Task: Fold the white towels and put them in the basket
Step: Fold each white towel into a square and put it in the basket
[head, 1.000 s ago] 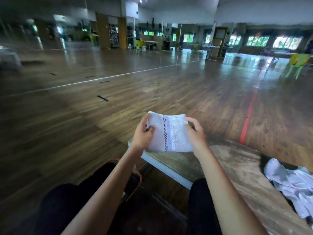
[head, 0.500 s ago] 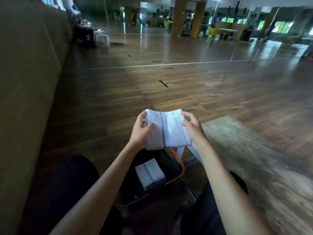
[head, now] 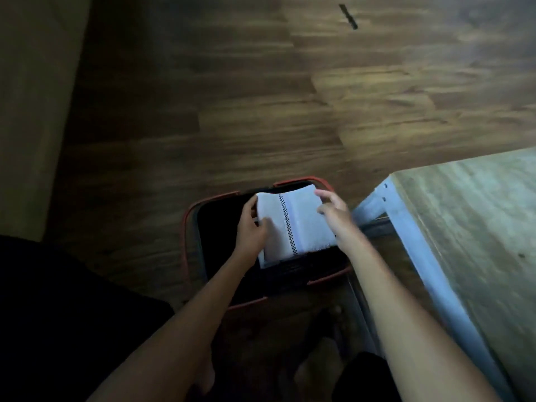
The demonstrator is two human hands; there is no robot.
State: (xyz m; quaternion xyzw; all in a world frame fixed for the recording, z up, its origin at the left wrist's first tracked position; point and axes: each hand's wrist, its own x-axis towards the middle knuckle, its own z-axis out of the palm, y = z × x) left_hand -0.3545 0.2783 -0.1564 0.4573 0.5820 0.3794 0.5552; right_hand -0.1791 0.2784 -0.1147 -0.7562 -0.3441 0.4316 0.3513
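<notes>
A folded white towel (head: 298, 224) with a black checkered stripe lies low inside the black basket with a red rim (head: 185, 227) on the floor. My left hand (head: 251, 227) grips the towel's left edge, thumb on top. On the towel's right edge my right hand (head: 333, 213) rests with its fingers spread and fairly straight. A pale edge of another folded towel (head: 265, 264) shows just under the held one. The rest of the basket's inside is dark.
A worn wooden table with a pale metal frame (head: 470, 227) stands right of the basket. A wall (head: 29, 111) runs along the left. Dark wood floor lies beyond the basket. My bare foot (head: 316, 369) is below it.
My view has swung down from the room to the basket. Both hands have lowered the folded towel from chest height into the basket, and my right hand's fingers have loosened.
</notes>
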